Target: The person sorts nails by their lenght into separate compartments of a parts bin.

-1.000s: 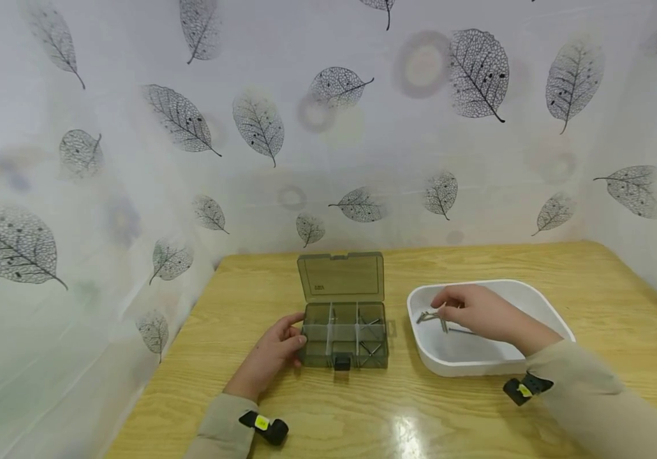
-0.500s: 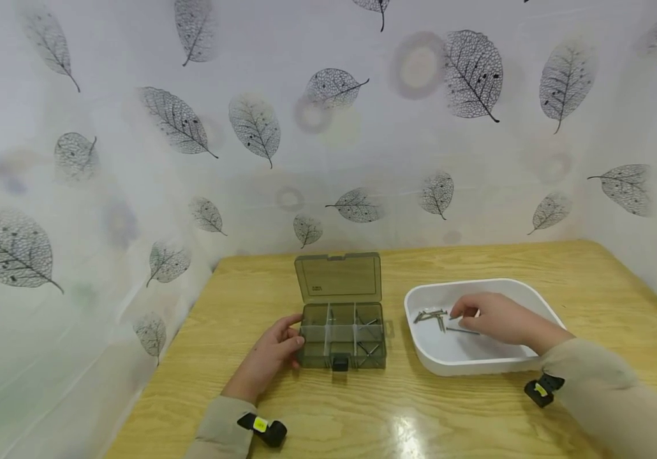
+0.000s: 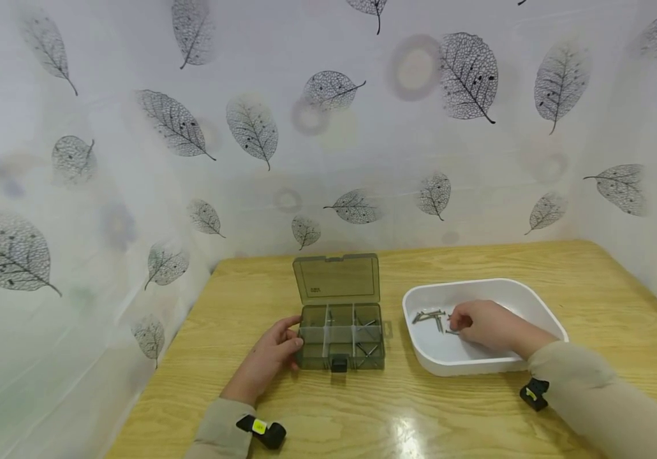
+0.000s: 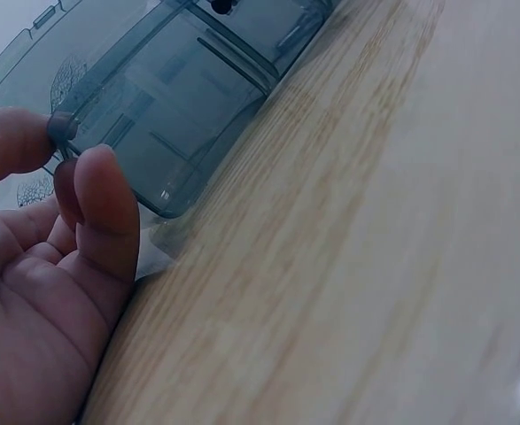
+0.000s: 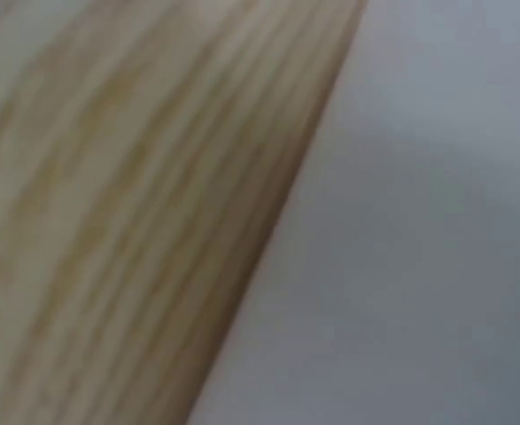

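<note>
My left hand (image 3: 273, 350) grips the left side of a smoky clear compartment box (image 3: 340, 335), whose lid (image 3: 337, 279) stands raised at the back. In the left wrist view, thumb and fingers (image 4: 109, 199) pinch the box's edge. Thin metal screws lie in its right-hand compartments, and a small piece shows in the back middle one. My right hand (image 3: 489, 325) is down inside a white tray (image 3: 466, 367), fingers curled at a long screw (image 3: 451, 331), most of which they hide. A small pile of screws (image 3: 432, 315) lies left of those fingers.
The box and tray stand side by side on a wooden table (image 3: 334, 421), a narrow gap between them. Behind is a leaf-patterned curtain (image 3: 328, 146). The right wrist view is blurred and shows only table grain and the tray's white wall (image 5: 401, 248).
My right hand moved right, away from the screw pile, then down onto the long screw lying beside it. My left hand kept its grip on the box.
</note>
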`<state>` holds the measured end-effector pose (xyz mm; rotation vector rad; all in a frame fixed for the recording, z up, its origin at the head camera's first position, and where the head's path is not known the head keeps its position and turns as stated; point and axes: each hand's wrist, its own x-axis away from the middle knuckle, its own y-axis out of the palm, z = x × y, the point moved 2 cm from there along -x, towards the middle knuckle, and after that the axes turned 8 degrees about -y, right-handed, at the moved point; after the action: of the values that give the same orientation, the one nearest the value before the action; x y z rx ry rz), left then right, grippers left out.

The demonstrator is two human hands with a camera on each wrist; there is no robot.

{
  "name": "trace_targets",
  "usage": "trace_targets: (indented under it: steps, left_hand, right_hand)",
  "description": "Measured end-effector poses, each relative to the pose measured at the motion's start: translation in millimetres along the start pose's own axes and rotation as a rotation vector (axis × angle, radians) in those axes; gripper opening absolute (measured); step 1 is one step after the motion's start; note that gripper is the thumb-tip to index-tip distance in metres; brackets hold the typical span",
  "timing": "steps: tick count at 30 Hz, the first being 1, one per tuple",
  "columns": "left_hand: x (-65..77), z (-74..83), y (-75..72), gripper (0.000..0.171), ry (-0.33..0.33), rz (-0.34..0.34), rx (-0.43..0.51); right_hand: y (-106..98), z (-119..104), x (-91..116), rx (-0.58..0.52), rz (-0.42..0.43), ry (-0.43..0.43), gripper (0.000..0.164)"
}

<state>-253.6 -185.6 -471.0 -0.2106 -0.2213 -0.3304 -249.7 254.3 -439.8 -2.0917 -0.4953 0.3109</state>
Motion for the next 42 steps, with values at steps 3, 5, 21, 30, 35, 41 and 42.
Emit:
trace_targets:
  steps: [3, 5, 21, 30, 35, 41, 42]
  left_hand:
    - [-0.3, 0.8, 0.2, 0.059, 0.001, 0.002, 0.004]
    - [-0.1, 0.9, 0.4, 0.059, 0.001, 0.002, 0.005]
    - [-0.7, 0.3, 5.5, 0.057, 0.012, 0.010, 0.002]
    - [3.9, -5.4, 0.8, 0.055, -0.003, 0.009, -0.008]
    - [4.9, -5.0, -0.6, 0.055, -0.001, 0.015, 0.007]
    - [2.1, -0.9, 0.9, 0.055, 0.004, 0.013, 0.001]
    - [1.6, -0.3, 0.8, 0.055, 0.005, 0.013, -0.003]
  right_hand:
    - [0, -1, -1, 0.026, -0.004, 0.006, 0.017]
    - [0, -1, -1, 0.046, -0.006, 0.005, 0.017]
    - [-8, 0, 3, -0.035, -0.057, 0.002, 0.014]
    - [-3, -6, 4, -0.144, -0.018, -0.063, 0.013]
    - [-9, -14, 4, -0.166, 0.008, -0.087, 0.017]
    - [-19, -25, 1, -0.257, 0.003, -0.114, 0.014]
    - [-20, -28, 0, -0.265, 0.003, -0.118, 0.014]
